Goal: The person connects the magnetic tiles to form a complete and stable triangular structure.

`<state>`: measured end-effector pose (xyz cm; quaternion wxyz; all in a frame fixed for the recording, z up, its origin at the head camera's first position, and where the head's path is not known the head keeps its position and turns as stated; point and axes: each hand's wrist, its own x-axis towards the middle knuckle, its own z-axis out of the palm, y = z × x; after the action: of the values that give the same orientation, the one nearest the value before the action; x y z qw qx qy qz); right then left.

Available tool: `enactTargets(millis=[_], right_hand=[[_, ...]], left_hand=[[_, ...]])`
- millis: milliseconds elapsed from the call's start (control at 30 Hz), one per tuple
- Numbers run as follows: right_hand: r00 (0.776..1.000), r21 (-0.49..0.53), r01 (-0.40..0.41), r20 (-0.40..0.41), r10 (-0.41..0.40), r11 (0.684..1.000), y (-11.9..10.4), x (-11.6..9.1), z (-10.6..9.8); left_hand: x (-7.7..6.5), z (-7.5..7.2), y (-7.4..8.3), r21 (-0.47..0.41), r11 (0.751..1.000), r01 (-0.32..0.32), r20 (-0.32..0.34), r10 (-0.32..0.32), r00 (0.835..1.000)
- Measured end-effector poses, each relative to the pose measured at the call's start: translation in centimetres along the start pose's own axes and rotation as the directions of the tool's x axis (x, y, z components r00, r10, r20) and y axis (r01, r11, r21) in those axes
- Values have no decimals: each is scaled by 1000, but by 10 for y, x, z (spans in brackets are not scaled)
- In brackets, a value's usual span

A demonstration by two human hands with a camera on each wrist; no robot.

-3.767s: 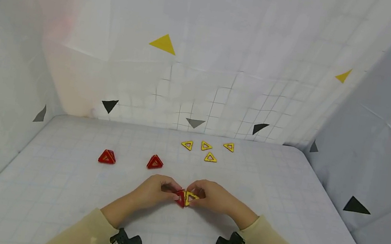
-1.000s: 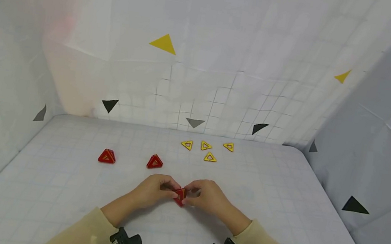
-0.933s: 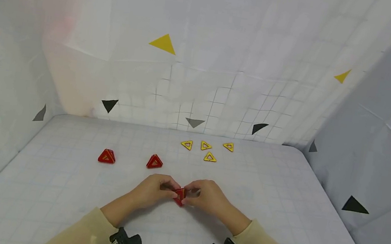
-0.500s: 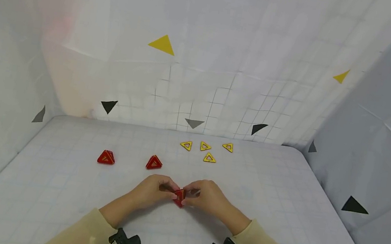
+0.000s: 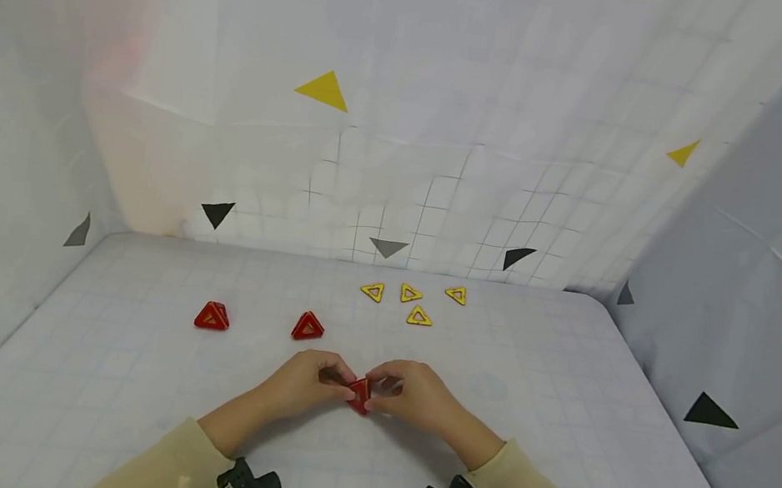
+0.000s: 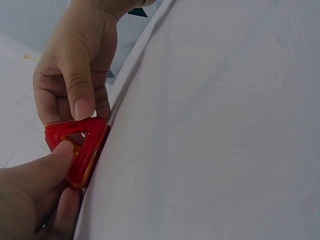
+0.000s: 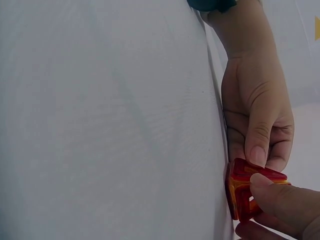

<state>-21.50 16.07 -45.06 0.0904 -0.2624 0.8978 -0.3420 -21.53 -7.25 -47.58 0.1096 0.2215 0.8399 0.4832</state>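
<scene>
Midway between my hands is a red triangular magnetic-tile pyramid [image 5: 359, 396], resting low at the table. My left hand [image 5: 302, 382] pinches its left side, the thumb lying on a red face in the left wrist view. On the other side my right hand [image 5: 416, 400] pinches it with thumb and fingers. Through the red tile [image 7: 242, 192] in the right wrist view, yellow-orange edges show. Fingers hide much of the piece. Two more red pyramids, a left one [image 5: 212, 316] and a nearer one [image 5: 308, 326], stand beyond my left hand.
Several yellow triangle tiles lie flat farther back, among them a front one [image 5: 420, 316] and a right one [image 5: 457, 294]. The white gridded table [image 5: 113, 379] has white sheet walls behind and at both sides. Each wrist wears a black camera.
Earlier a yellow triangle tile showed face-on beside the red piece; now it is turned in against it. My right hand has shifted slightly left. Over the last second both hands stay nearly still.
</scene>
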Motion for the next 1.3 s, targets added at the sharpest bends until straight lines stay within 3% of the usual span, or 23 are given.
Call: enactTargets(millis=[300, 600, 900, 1300], right_hand=[[1000, 4, -2, 5, 2, 1000, 6, 0, -3], [1000, -23, -13, -12, 13, 1000, 12, 0, -13], [986, -30, -133, -102, 129, 991, 32, 6, -55], [936, -34, -267, -246, 251, 963, 83, 27, -99]], left_hand=[[3, 0, -3, 25, 1000, -5, 13, 5, 1000], [6, 4, 5, 100, 995, -18, -14, 19, 1000], [18, 11, 4, 140, 990, 32, -67, -23, 997], [48, 19, 8, 84, 988, 130, -181, -113, 977]])
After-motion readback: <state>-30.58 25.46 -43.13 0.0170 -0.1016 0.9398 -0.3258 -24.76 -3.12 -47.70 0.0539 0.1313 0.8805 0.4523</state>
